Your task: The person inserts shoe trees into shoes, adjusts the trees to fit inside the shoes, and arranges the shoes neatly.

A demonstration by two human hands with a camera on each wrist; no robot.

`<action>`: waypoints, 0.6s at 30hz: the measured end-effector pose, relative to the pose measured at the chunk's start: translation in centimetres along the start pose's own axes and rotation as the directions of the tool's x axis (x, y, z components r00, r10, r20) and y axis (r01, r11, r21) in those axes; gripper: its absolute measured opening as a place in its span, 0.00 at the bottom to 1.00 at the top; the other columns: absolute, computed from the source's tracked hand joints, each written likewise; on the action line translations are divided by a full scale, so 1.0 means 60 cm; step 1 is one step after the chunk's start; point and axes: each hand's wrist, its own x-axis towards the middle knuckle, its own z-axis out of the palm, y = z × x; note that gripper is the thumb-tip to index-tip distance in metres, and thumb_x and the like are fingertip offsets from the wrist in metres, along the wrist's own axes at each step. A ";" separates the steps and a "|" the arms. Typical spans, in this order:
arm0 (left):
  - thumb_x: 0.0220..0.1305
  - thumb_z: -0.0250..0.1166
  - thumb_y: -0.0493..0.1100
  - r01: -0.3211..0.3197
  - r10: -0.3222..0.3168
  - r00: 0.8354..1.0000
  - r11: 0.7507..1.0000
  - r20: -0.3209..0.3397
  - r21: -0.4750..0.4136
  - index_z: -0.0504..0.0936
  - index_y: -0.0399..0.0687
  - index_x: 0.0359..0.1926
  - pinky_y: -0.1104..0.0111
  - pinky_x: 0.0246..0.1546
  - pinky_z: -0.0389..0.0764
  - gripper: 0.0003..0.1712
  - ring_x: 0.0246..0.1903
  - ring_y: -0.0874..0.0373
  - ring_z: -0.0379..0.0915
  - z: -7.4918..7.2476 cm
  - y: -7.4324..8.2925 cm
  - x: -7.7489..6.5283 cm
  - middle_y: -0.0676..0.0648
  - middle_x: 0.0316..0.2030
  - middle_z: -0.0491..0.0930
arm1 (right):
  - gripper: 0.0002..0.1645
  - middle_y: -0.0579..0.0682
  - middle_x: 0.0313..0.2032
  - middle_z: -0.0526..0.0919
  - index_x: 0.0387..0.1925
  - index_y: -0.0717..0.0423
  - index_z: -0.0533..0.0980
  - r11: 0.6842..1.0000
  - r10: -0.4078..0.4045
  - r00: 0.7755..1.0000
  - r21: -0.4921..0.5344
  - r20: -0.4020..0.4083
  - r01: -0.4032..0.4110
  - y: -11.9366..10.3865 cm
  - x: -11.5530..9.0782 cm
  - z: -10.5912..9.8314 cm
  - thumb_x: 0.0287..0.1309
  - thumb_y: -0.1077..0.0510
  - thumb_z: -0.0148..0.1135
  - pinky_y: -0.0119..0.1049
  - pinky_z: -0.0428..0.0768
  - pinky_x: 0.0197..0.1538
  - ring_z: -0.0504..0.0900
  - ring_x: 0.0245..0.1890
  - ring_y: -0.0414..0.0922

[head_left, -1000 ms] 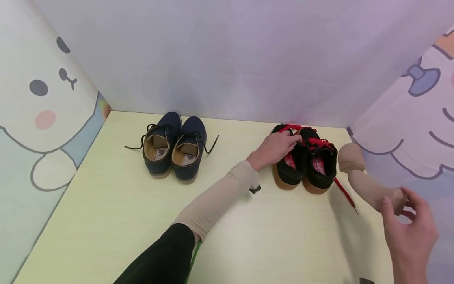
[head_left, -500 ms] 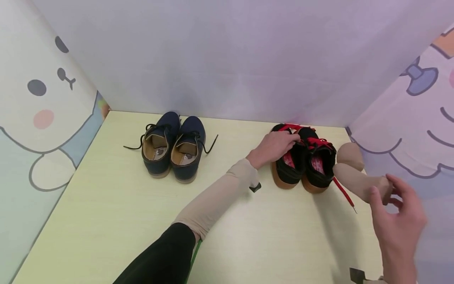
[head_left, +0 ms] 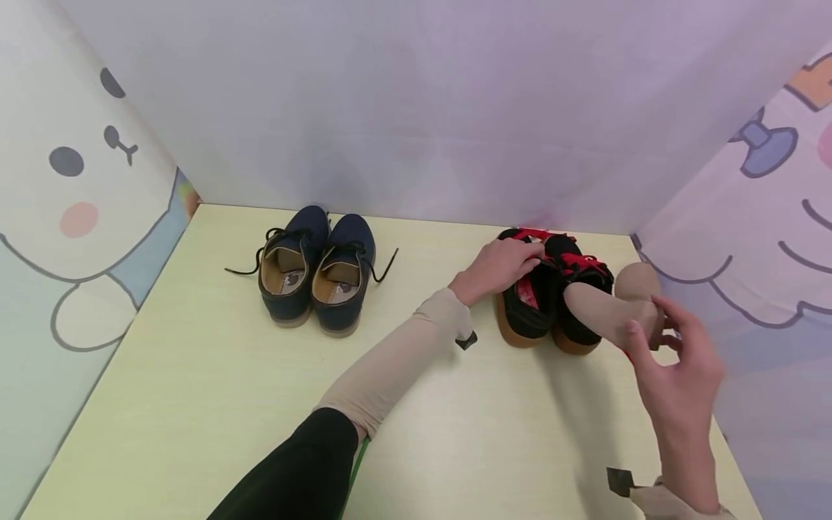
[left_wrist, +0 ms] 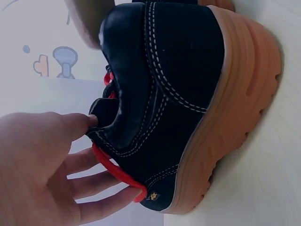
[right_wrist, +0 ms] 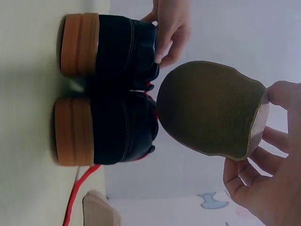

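A pair of black sneakers with red laces and tan soles stands at the table's back right. My left hand [head_left: 500, 267] rests on the left black sneaker [left_wrist: 141, 103]; the thumb presses its opening's edge and the fingers touch the red lace [left_wrist: 115, 170]. My right hand [head_left: 679, 379] pinches the thick end of a beige foot-shaped shoe insert [head_left: 607, 314], with fingertips and thumb on opposite sides. Its rounded toe end hangs over the right black sneaker [right_wrist: 124, 129], hiding that shoe's opening in the head view. A second beige insert [head_left: 635, 280] lies beyond, partly hidden.
Two navy lace-up shoes [head_left: 286, 274] stand side by side at the back left, black laces trailing. A pale curtain [head_left: 416, 108] hangs behind the light wooden table [head_left: 162, 404]. Cartoon-printed sheets [head_left: 747, 217] line both sides. A loose red lace [right_wrist: 77, 193] trails beside the right sneaker.
My right hand has moved left and slightly up, bringing the beige insert from right of the black sneakers to over the right one. My left hand stays almost still on the left sneaker.
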 end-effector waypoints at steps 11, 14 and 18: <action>0.80 0.57 0.53 0.023 -0.023 1.000 1.000 -0.004 0.003 0.76 0.56 0.48 0.73 0.32 0.72 0.09 0.33 0.63 0.74 0.006 -0.004 0.006 0.56 0.32 0.79 | 0.30 0.29 0.49 0.80 0.61 0.61 0.81 1.000 -0.019 0.996 0.010 0.087 0.018 -0.010 0.009 0.047 0.55 0.70 0.73 0.17 0.73 0.44 0.76 0.40 0.27; 0.80 0.57 0.53 0.016 -0.015 1.000 1.000 -0.016 0.010 0.76 0.55 0.48 0.73 0.32 0.71 0.09 0.32 0.63 0.73 0.007 -0.006 0.006 0.56 0.32 0.78 | 0.31 0.33 0.50 0.80 0.62 0.60 0.81 1.000 -0.017 0.994 -0.008 0.105 0.018 -0.012 0.010 0.060 0.54 0.71 0.73 0.17 0.71 0.44 0.75 0.40 0.28; 0.80 0.57 0.53 0.015 -0.015 1.000 1.000 -0.009 0.018 0.76 0.55 0.49 0.74 0.31 0.70 0.09 0.32 0.63 0.73 0.010 -0.007 0.007 0.57 0.32 0.78 | 0.32 0.47 0.49 0.82 0.63 0.59 0.80 0.999 -0.006 0.991 -0.030 0.135 0.010 -0.013 0.009 0.073 0.56 0.69 0.74 0.18 0.69 0.44 0.72 0.39 0.30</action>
